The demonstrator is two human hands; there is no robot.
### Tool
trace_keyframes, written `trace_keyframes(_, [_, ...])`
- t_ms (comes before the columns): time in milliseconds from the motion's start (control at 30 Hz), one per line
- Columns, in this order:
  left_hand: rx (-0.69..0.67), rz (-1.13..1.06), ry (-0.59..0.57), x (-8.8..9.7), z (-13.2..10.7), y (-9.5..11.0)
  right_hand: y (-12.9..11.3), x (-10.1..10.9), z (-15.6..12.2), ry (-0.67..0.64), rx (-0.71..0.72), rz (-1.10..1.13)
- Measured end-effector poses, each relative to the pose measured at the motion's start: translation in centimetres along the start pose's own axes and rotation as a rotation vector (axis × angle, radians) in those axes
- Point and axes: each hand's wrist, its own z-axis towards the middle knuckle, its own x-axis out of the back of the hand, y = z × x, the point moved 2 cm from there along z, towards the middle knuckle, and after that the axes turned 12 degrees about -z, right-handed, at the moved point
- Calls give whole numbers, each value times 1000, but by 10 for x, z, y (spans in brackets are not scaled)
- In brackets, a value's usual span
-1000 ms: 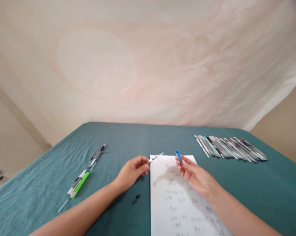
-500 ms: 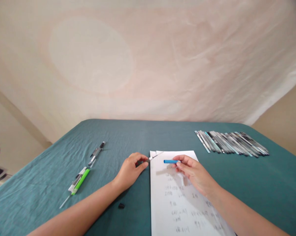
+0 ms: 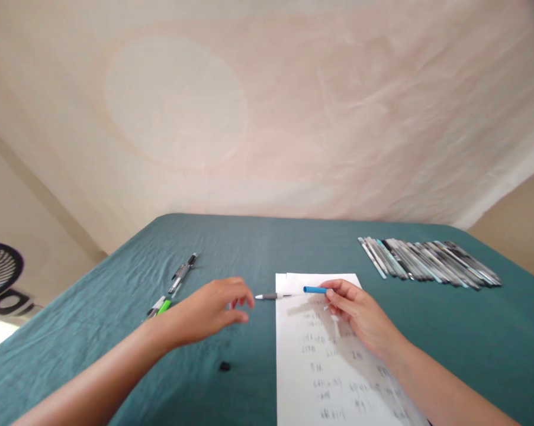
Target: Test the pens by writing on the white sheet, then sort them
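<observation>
My left hand point(image 3: 220, 307) hangs over the cloth with thumb and curved fingers apart and nothing between them. Just right of its fingertips lies a pen front section point(image 3: 267, 296) with a white tip and grey grip, a thin refill sticking out to the right across the paper's left edge. My right hand point(image 3: 356, 310) pinches a short blue tube point(image 3: 314, 290), like a pen barrel, level above the paper; its open end points left. Under both lies a white sheet of paper point(image 3: 289, 367) with handwriting. A small black piece point(image 3: 225, 366) rests on the cloth left of the sheet.
Many pens point(image 3: 427, 260) lie in a row at the back right of the green-covered table point(image 3: 267, 242). Clear pens point(image 3: 183, 273) and a bright green piece point(image 3: 164, 306), partly behind my left forearm, lie at left. A fan point(image 3: 0, 266) stands beyond the left edge.
My left hand has let go of the pen front section and moved left, its fingers spreading. The section now lies by the paper's edge. My right hand still holds the blue tube.
</observation>
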Motion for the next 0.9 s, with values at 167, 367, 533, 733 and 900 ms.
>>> trace_keyframes(167, [93, -63, -183, -22, -45, -4, 1, 2, 3, 6, -6, 86])
trace_keyframes(367, [49, -72, -53, -56, -49, -19, -3, 2, 3, 28, 5, 200])
trace_keyframes(533, [56, -200, 101, -51, -8, 15, -8, 2, 1, 51, -5, 256])
trace_keyframes(733, [-304, -130, 58, -88, 69, 52, -12, 13, 3, 92, -24, 443])
trace_keyframes(900, [-458, 241, -66, -123, 107, 55, -10, 20, 8, 61, -57, 604])
